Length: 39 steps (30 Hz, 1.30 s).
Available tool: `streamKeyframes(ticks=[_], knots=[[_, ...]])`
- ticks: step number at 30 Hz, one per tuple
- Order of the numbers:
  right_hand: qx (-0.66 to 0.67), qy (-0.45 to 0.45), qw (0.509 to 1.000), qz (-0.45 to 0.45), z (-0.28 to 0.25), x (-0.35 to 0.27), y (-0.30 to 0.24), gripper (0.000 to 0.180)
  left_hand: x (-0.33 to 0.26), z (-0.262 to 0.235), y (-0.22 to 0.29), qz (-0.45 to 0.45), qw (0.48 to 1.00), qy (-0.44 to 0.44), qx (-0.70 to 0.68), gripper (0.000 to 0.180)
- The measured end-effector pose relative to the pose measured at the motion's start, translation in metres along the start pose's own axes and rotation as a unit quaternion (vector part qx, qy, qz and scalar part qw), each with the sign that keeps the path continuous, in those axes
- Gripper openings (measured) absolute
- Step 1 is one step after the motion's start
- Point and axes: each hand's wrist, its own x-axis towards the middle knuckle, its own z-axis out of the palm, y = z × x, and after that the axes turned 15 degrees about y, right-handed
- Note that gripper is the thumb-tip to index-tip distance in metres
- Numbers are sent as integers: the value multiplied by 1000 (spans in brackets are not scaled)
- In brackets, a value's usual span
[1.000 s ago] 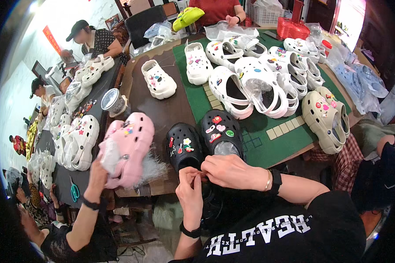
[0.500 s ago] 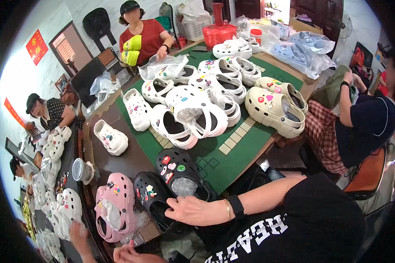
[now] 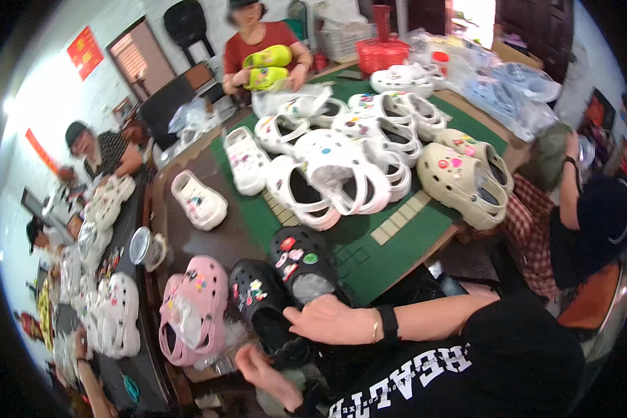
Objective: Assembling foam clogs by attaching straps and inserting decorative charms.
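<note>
Two black clogs decorated with charms stand at the near table edge: a front clog [image 3: 247, 282] and a rear clog [image 3: 296, 254] with clear plastic stuffed inside. My right hand [image 3: 331, 322], wearing a bracelet and dark watch, curls over the heel end of the front black clog; its lower fingers are hidden. Slightly blurred, my left hand [image 3: 265, 376] is at the lower edge, near that clog's heel. Its fingers are loosely bent and apart, with nothing seen in them. To the left lies a pair of pink clogs [image 3: 205, 279] with charms and plastic stuffing.
Several white clogs [image 3: 334, 150] and a beige pair [image 3: 460, 177] cover the green mat [image 3: 369, 275]. A lone white clog [image 3: 200, 202] and a clear tub [image 3: 141, 245] lie leftward. A co-worker holds yellow-green clogs [image 3: 268, 59]. Another person's hand [image 3: 81, 345] reaches over the left table.
My left hand has come up and right, nearer the black clogs. My right hand stays at the clog's heel. The view has shifted, and the far co-worker has brought the yellow-green clogs lower.
</note>
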Motion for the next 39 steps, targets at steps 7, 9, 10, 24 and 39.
streamKeyframes(ticks=[7, 9, 10, 24, 39], knots=[[-32, 8, 999, -3, -16, 5, 0, 33, -5, 14, 8, 11, 994, -18, -107, 5], [-26, 12, 999, -21, -15, 6, -1, 32, -5, 10, 13, 18, 994, -12, -106, 7], [-33, 6, 999, -18, -16, 6, -1, 32, -7, 7, 17, 18, 994, -1, -109, 7], [117, 78, 987, -83, -37, 3, 0, 43, -43, 29, 56, 74, 979, -174, -79, 21], [351, 18, 933, 71, -58, -13, 13, 23, -55, 26, 60, 34, 947, -310, -76, 30]])
